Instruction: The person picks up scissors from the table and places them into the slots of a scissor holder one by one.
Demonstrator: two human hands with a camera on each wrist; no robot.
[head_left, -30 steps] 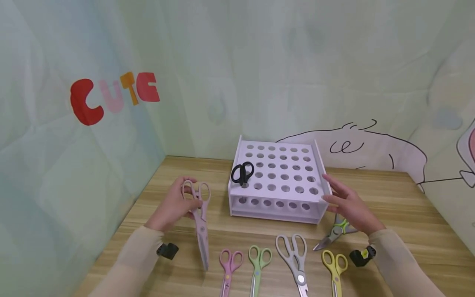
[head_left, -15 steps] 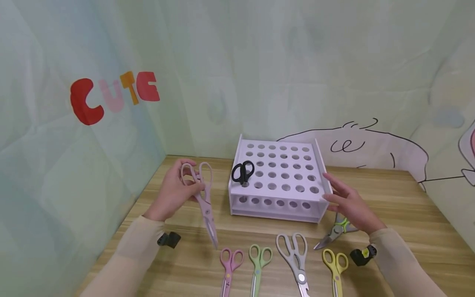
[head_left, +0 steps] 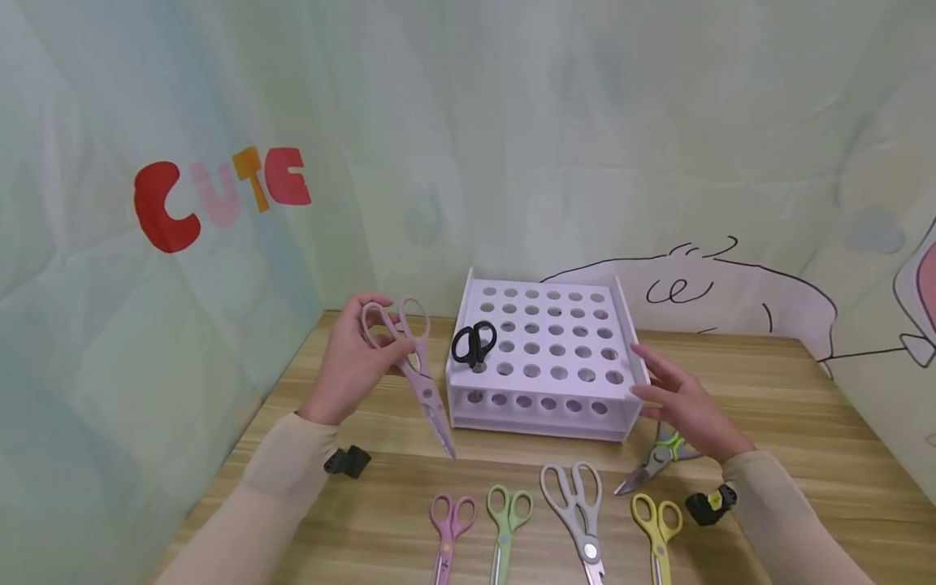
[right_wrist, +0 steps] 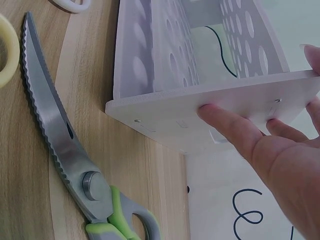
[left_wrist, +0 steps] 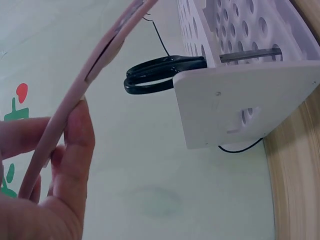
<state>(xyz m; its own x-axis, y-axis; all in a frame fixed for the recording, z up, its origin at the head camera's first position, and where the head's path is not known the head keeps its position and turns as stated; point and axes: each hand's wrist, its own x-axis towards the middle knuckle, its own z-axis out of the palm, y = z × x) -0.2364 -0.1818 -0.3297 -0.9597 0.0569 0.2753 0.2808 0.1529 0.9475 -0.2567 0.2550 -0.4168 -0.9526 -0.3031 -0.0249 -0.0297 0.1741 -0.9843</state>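
Observation:
My left hand (head_left: 351, 357) holds pale pink scissors (head_left: 427, 394) by one handle loop, thumb in front. Their blades slant down to the right, above the table and left of the white holed rack (head_left: 534, 382). Black-handled scissors (head_left: 474, 345) stand in a front-left hole of the rack, handles up; in the left wrist view their blade (left_wrist: 252, 54) shows between its shelves. My right hand (head_left: 691, 410) rests its fingertips against the rack's right side panel (right_wrist: 200, 115), fingers extended. Below that hand lie grey-and-green shears (right_wrist: 70, 135), partly hidden by it in the head view.
Along the table's front lie pink scissors (head_left: 448, 536), green scissors (head_left: 504, 524), grey scissors (head_left: 581, 520) and yellow scissors (head_left: 658, 532), handles pointing away from me. A printed cloth backdrop (head_left: 409, 162) stands behind and to the left of the wooden table (head_left: 753, 382).
My left hand has lifted the pale pink scissors up and right toward the rack, and their blades now slant more to the right. My right hand has stayed on the rack's side.

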